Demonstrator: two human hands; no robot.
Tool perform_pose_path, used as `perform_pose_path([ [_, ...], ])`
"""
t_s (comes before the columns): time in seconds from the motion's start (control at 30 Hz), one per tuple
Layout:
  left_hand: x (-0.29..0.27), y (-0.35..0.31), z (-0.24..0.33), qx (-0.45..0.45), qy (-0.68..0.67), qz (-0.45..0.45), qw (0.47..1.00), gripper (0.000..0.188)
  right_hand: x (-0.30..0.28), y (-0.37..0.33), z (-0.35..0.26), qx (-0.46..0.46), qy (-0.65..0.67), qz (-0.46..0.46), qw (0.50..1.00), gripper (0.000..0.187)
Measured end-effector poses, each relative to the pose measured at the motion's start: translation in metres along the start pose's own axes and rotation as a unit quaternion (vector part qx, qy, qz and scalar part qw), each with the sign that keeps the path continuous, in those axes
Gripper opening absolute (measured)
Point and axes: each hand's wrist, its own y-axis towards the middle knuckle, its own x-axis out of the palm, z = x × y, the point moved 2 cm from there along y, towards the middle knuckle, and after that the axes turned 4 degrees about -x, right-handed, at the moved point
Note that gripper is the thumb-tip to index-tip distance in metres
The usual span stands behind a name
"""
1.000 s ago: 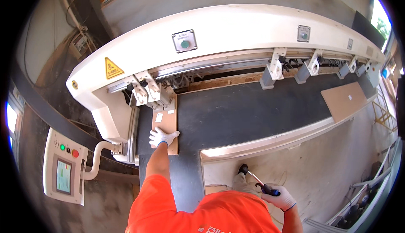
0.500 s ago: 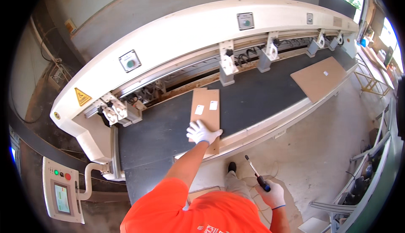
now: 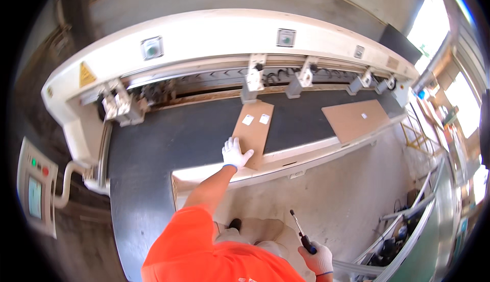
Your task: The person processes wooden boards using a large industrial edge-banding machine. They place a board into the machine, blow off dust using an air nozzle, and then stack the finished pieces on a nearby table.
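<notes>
My left hand (image 3: pixel 235 153), in a white glove with blue cuff trim, lies with fingers spread on a narrow brown board (image 3: pixel 251 138). Two white labels are stuck on the board's far half. It lies across the dark machine bed, its near end reaching over the pale front edge and its far end close to a clamp foot (image 3: pixel 249 94). Low on the right, my gloved right hand (image 3: pixel 317 258) is closed around the dark handle of a screwdriver-like tool (image 3: pixel 299 231). Its metal shaft points up and away, over the floor; the exact kind is unclear.
A long white machine beam (image 3: pixel 214 37) spans the bed, with several clamps beneath. A wider brown board (image 3: pixel 356 120) lies farther right. At left stands a control panel (image 3: pixel 35 190) with a screen and buttons. Metal frames (image 3: pixel 408 220) stand at right.
My left hand and the narrow board have shifted right along the bed, and the board's far end has passed the clamp foot. The view has turned. My right hand still holds the tool.
</notes>
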Motion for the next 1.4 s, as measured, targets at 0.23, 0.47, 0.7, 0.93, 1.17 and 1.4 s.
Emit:
perform_pose_path([
  [0.23, -0.110, -0.310, -0.129, -0.162, -0.354, 0.142, 0.910, 0.052, 0.031, 0.033, 0.009, -0.067, 0.178, -0.317, 0.929, 0.026],
  [0.47, -0.167, -0.704, -0.174, -0.406, -0.162, 0.437, 0.786, 0.045, 0.141, -0.022, -0.058, -0.304, -0.016, -0.509, 0.805, 0.033],
  [0.7, -0.147, -0.942, -0.143, -0.527, -0.164, 0.667, 0.501, 0.043, 0.210, -0.165, -0.107, -0.470, -0.176, -0.555, 0.663, 0.034],
  [0.93, -0.147, -1.204, -0.159, -0.544, 0.011, 0.825, 0.153, 0.067, 0.274, -0.255, -0.126, -0.451, -0.207, -0.587, 0.640, 0.022],
  [1.17, -0.179, -1.415, -0.163, -0.650, -0.070, 0.754, -0.066, 0.093, 0.314, -0.371, -0.148, -0.454, -0.228, -0.600, 0.619, 0.029],
  [1.4, -0.172, -1.432, -0.178, -0.397, -0.333, 0.847, -0.114, 0.048, 0.321, -0.419, -0.161, -0.485, -0.257, -0.592, 0.591, 0.032],
])
